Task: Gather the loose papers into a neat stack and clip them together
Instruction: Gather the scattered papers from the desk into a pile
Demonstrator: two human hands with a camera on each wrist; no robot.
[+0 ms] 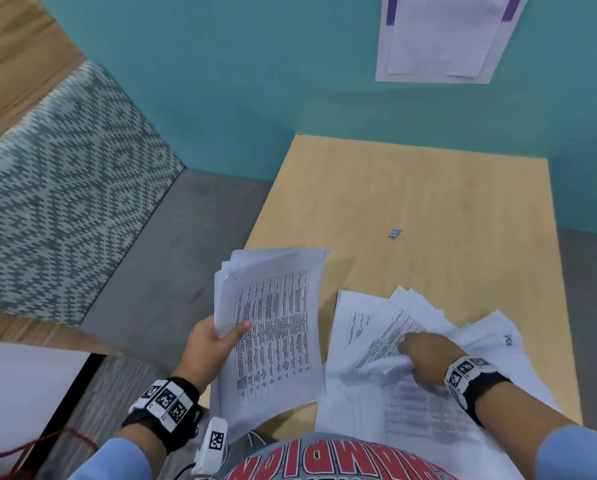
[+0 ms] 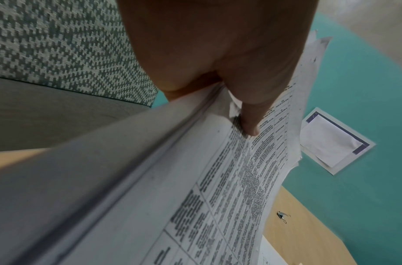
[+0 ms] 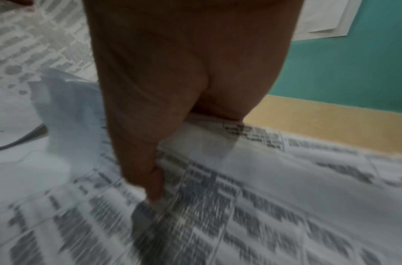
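Observation:
My left hand (image 1: 217, 337) grips a bundle of printed sheets (image 1: 276, 323) by its left edge, thumb (image 2: 249, 123) on top, and holds it tilted above the table's left side. Several loose printed papers (image 1: 366, 320) lie fanned and overlapping on the near right of the wooden table (image 1: 428, 188). My right hand (image 1: 425, 355) is down on that pile, pinching one sheet (image 3: 206, 139) between thumb (image 3: 150, 170) and fingers, and the sheet bunches up beside it. A small binder clip (image 1: 395, 234) lies alone on the table beyond the papers, also visible as the clip (image 2: 282, 216) past the bundle.
A teal wall (image 1: 255, 81) runs behind the table, with a paper notice (image 1: 439, 36) fixed to it. A patterned upholstered seat (image 1: 65, 185) stands to the left. A white tagged device (image 1: 215, 441) hangs at my waist.

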